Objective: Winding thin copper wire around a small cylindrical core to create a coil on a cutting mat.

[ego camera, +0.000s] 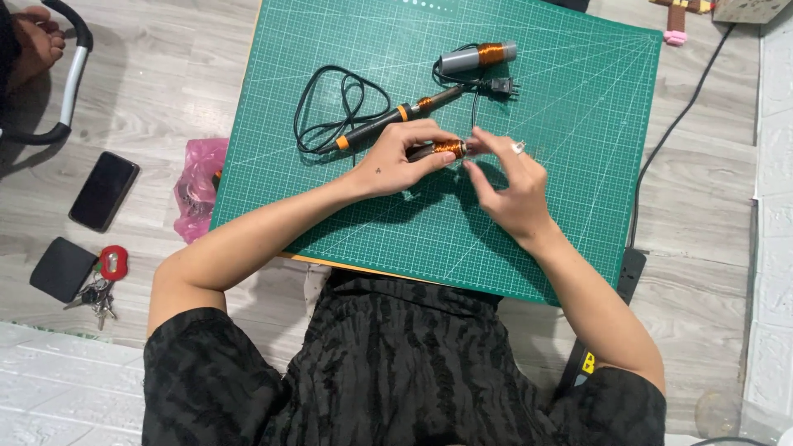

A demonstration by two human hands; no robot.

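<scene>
Two bare hands meet over the near middle of a green cutting mat (578, 206), just beyond the person's dark patterned clothing. Between them is a small dark rod wound with copper wire (447, 149), held slightly above the mat surface. The left hand (396, 161) is closed around the rod's dark end, thumb and fingers wrapped over it. The right hand (508, 186) is partly open, its fingertips pinching at the coil end; whether a loose strand of wire runs between those fingers is too fine to tell.

By its look the wound rod is light and stiff, but the thin copper winding seems delicate and could slip or unravel if rubbed, so the bare dark end, where the left hand already sits, looks the safer place to grip, with only light touches on the coil.

Just beyond the hands lies a soldering iron (396, 116) with a black and orange handle, its black cord (330, 107) looped to the left and ending in a plug (498, 85). Farther still rests a grey cylinder with its own copper coil (477, 56). Off the mat to the left, on the pale wooden floor, sit a pink plastic bag (198, 186), a black phone (103, 190), a dark pouch (62, 268) and keys with a red tag (103, 285).
</scene>
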